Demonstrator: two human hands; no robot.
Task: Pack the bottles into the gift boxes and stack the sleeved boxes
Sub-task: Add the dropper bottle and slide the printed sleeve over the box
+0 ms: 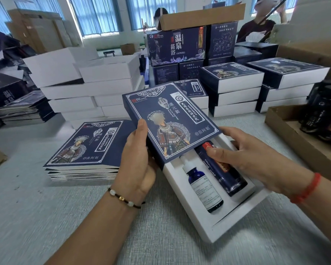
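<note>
On the pale grey table [27, 217], behind everything near, stand stacks of plain white boxes [88, 88] to the left and stacks of sleeved boxes [235, 88] to the right, dark blue sleeves over white trays. Nearer, left of centre, lies a pile of flat blue sleeves [84, 150]. At centre a white gift box [214, 217] rests on the table with a blue sleeve [170, 121] covering its far half, tilted up slightly. The left hand [138, 159] grips the sleeve's left edge, thumb on its printed top. The right hand [243, 153] holds the box's right side, thumb pressing on the tall dark bottle [227, 178] in the right-hand slot. A smaller blue dropper bottle [203, 186] lies in the left-hand slot, beside it.
</note>
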